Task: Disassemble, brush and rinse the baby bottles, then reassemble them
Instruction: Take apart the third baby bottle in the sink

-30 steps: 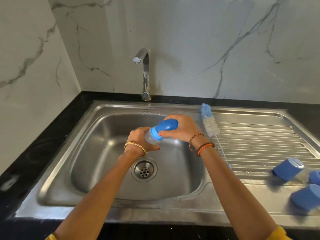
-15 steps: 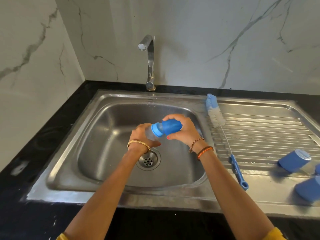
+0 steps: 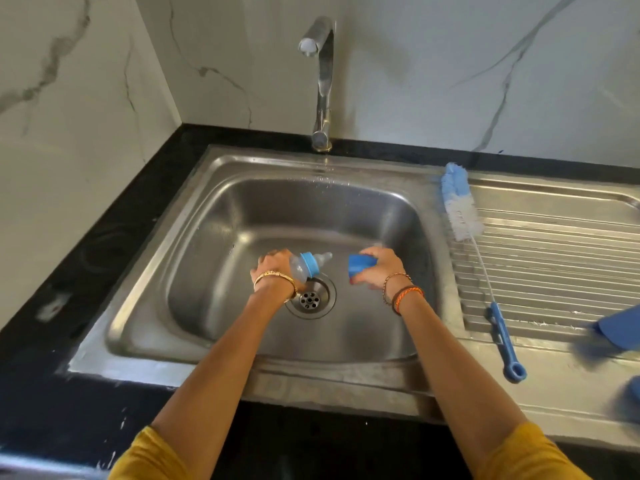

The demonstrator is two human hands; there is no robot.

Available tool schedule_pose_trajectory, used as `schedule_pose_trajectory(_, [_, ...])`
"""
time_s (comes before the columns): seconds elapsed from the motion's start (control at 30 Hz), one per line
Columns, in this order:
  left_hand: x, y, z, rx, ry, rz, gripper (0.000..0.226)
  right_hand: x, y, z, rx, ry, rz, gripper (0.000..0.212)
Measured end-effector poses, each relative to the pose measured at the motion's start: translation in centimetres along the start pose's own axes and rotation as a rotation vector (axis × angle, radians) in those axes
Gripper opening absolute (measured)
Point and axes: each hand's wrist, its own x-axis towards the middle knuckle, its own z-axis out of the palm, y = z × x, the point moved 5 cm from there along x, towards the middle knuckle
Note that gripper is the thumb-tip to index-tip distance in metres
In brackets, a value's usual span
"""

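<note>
Left hand (image 3: 275,268): fingers curled round the clear body of the baby bottle (image 3: 300,269), holding it on its side above the drain (image 3: 310,298).
Bottle: over the middle of the sink (image 3: 194,216); blue collar and clear teat (image 3: 322,259) fitted, teat pointing toward the right hand.
Right hand (image 3: 379,268): fingers and thumb wrapped round the blue cap (image 3: 361,265), open end toward the bottle.
Cap: off the bottle, with a clear gap between it and the teat.
Brush (image 3: 460,216): lies on the ribbed draining board (image 3: 554,258), bristle head at the far end just beside the basin edge, blue handle (image 3: 504,341) toward the near edge.
Other blue caps (image 3: 620,329): at the right frame edge on the draining board, blurred.
Tap (image 3: 322,81): stands behind the basin, spout over it; water droplets on the rear basin wall.
Counter (image 3: 86,258): black, surrounding the sink.
</note>
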Motion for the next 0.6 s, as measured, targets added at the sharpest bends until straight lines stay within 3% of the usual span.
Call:
schedule_pose_trajectory(0.07, [0.3,-0.4,0.5,-0.043,-0.034,-0.015,0.057,0.2,-0.1,1.0,-0.648,-0.089,-0.096,0.063])
schedule_pose_trajectory(0.13, [0.4,-0.4,0.9,-0.071,-0.043,-0.015,0.055,-0.1,0.4,2.9,-1.032,-0.219,-0.111,0.061])
schedule_pose_trajectory(0.3, [0.2,-0.2,1.5,-0.131,0.005,0.057,0.065,0.1,1.5,4.6,-1.182,-0.36,-0.075,0.067])
schedule_pose_trajectory(0.4, [0.3,-0.4,1.7,-0.163,0.042,0.115,0.067,0.6,1.0,3.2,-0.919,-0.335,-0.071,0.071])
schedule_pose_trajectory(0.53, [0.2,-0.1,1.5,-0.153,0.11,0.185,0.067,-0.6,-0.3,1.5,0.036,-0.362,0.018,0.087])
schedule_pose_trajectory(0.6, [0.1,0.3,1.2,-0.122,0.152,0.23,0.07,-1.2,-1.0,1.3,0.317,-0.395,0.02,0.082])
